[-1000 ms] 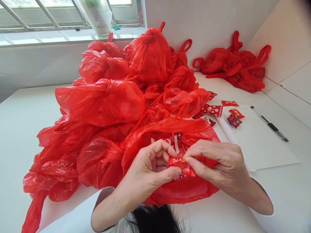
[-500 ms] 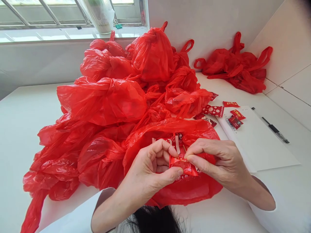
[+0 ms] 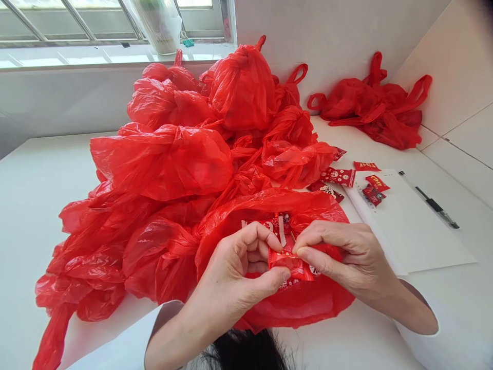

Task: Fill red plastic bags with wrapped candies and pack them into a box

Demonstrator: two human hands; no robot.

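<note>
A small red wrapped candy packet (image 3: 289, 263) with gold print is held between both hands, above an open red plastic bag (image 3: 304, 311). My left hand (image 3: 239, 272) grips its left side, thumb in front and fingers behind. At its upper right edge, my right hand (image 3: 346, 257) pinches with thumb and forefinger. The packet looks whole; the fingers cover parts of it. Inside the bag, partly hidden behind the hands, lie several other packets, among them a red-and-white one (image 3: 265, 225).
Several tied red plastic bags (image 3: 165, 159) are heaped left and behind. More red bags (image 3: 370, 105) lie by the wall. To the right are red packets (image 3: 338, 176), white paper (image 3: 427, 231) and a black pen (image 3: 437, 206). A wrapped glass vessel (image 3: 164, 31) stands on the windowsill.
</note>
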